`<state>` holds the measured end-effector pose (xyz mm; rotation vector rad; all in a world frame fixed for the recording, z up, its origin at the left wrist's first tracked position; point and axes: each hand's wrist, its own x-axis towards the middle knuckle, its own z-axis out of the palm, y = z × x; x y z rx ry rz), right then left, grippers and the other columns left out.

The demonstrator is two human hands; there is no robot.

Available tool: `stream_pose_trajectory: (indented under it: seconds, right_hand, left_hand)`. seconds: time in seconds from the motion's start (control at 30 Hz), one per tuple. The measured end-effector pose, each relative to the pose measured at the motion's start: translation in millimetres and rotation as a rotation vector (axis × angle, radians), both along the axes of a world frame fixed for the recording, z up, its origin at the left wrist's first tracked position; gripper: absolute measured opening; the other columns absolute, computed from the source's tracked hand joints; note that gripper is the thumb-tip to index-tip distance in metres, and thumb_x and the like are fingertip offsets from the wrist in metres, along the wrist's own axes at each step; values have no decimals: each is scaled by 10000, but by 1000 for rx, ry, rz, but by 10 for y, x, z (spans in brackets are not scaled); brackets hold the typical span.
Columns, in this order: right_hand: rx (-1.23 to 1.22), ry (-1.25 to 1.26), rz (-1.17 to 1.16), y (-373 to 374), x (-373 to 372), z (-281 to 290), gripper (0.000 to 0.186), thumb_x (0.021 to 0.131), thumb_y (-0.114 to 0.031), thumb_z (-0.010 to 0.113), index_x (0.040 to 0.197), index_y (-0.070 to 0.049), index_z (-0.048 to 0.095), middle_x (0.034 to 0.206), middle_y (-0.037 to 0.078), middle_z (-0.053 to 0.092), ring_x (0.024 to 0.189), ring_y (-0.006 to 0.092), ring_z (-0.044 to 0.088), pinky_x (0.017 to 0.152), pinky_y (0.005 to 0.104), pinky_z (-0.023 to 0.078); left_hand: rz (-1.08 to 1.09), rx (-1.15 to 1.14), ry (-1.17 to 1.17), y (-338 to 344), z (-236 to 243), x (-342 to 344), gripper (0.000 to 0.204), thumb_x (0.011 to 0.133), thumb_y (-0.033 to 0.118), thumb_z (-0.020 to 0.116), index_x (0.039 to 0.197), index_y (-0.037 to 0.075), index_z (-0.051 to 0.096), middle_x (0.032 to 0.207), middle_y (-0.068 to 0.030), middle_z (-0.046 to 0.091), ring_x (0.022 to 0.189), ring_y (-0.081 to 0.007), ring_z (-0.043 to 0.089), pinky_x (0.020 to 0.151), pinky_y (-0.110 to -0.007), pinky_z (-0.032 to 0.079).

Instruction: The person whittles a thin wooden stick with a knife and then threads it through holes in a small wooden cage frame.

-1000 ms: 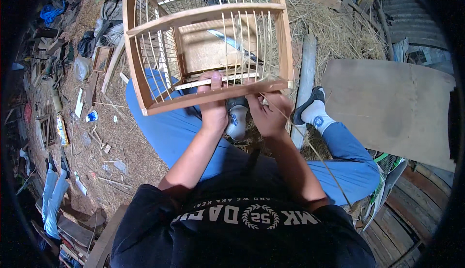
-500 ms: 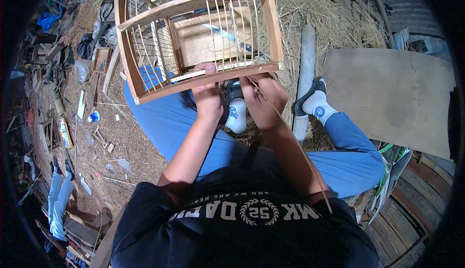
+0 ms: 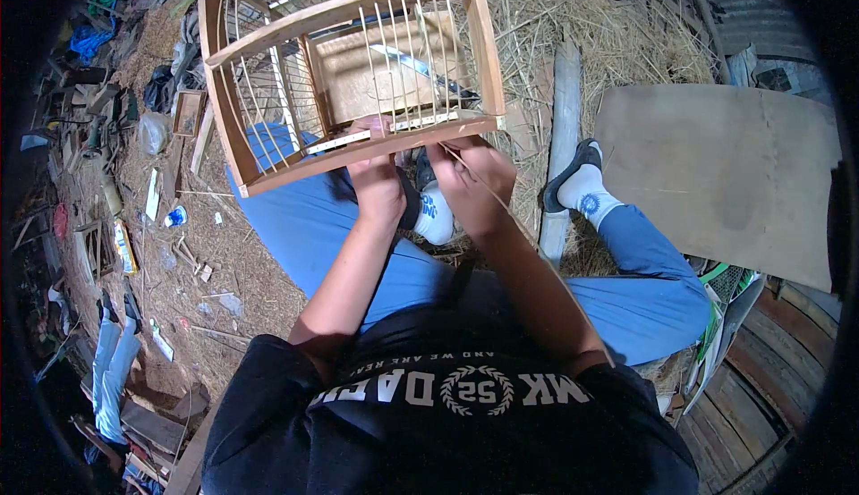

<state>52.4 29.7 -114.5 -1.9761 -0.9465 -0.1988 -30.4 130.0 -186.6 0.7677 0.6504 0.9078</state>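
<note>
A wooden birdcage (image 3: 340,14) with thin slender bars stands tilted in front of me. My left hand (image 3: 377,182) is closed round its near bottom rail, the thumb over the top and the fingers underneath. Just to the right, my right hand (image 3: 474,184) pinches a long thin bamboo strip (image 3: 573,298) at the underside of the same rail. The strip's long end trails back along my right forearm; its tip at the rail is hidden by my fingers. Through the bars a knife (image 3: 412,63) with a pale blade and dark handle shows against a wooden panel.
My legs in blue trousers are spread beneath the cage. A pale pole (image 3: 565,110) and a large flat board (image 3: 716,182) lie to the right. Straw (image 3: 617,39) covers the far ground. Wood scraps, a plastic bag (image 3: 153,131) and other litter lie at the left.
The cage has shifted a little to the left, its right side most of all. Both hands have moved left with it, keeping their grips; the strip went along.
</note>
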Motion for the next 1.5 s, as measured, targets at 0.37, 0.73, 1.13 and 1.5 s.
stream_pose_trajectory:
  seconds: [0.37,0.73,1.13,1.5]
  right_hand:
    - [32,-11,69,11,24,30,126,843,-146,791,937,-87,734,762,148,696,658,341,699,593,434,556]
    - [31,-197,177,14,85,57,69,844,-120,774,913,-116,776,638,134,654,564,321,660,562,430,523]
    - [-219,-294,40,169,38,186,88,889,-201,726,913,-123,758,687,160,678,613,353,677,553,450,531]
    - [-319,-373,54,364,50,299,129,943,-203,659,935,-88,719,717,161,689,620,356,681,576,469,541]
  left_hand:
    - [-14,-16,29,4,57,9,148,1031,194,641,1110,73,611,973,-10,636,891,-119,599,800,-298,503]
    - [-29,49,60,21,51,21,147,1011,216,671,1035,87,603,876,6,605,770,-89,554,713,-257,468]
    - [-84,-30,40,68,138,14,134,1005,179,672,1038,54,638,915,7,631,830,-68,545,761,-246,449]
    - [-54,-73,145,202,261,51,216,993,269,707,881,91,658,737,44,581,615,-54,459,538,-257,352]
